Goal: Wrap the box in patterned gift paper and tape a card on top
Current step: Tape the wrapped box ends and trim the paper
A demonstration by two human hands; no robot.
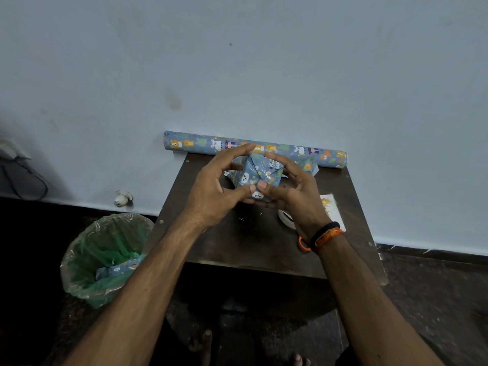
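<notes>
A small box point(257, 175) covered in blue animal-patterned gift paper is held above the dark wooden table point(237, 241), its folded end flaps facing me. My left hand point(214, 186) grips its left side, thumb pressing the lower flap. My right hand point(293, 191) holds the right side, thumb meeting the left thumb on the same flap. The roll of matching gift paper point(330, 155) lies along the table's far edge against the wall. A white card point(331, 207) with gold marks lies on the table to the right, partly hidden by my right wrist.
A tape roll point(285, 219) and orange-handled scissors point(303, 245) sit under my right wrist. A bin lined with a green bag point(105, 254) holding paper scraps stands left of the table. A small white object point(122, 198) lies on the floor by the wall.
</notes>
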